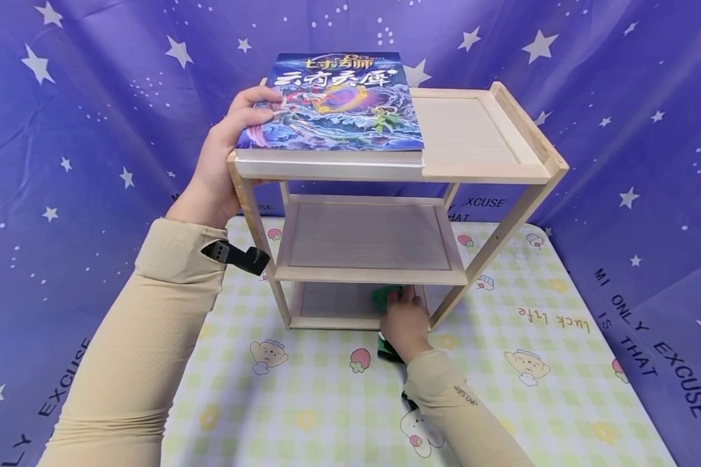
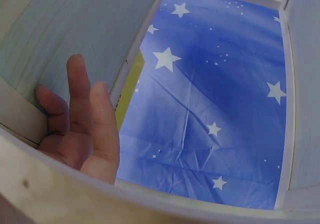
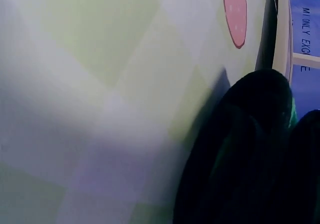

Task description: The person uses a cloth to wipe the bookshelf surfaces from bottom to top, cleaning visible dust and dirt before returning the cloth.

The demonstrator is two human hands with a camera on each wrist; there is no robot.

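Item in green and black (image 1: 381,298) sat half hidden in the right hand (image 1: 405,323), at the front edge of a wooden rack's (image 1: 374,277) bottom tier.

The right hand's fingers were curled over the item, which showed past the fingertips and below the palm; the right wrist view was too dark to tell its shape. The left hand (image 1: 228,143) clasped the left end of the rack's top tier, two digits over the edge of a book (image 1: 339,107) and three fingers spread beneath the board. The book lay flat on the left part of that top tier. The rack stood on a checked tablecloth (image 1: 321,383), before a purple curtain (image 1: 122,117) printed with white stars.
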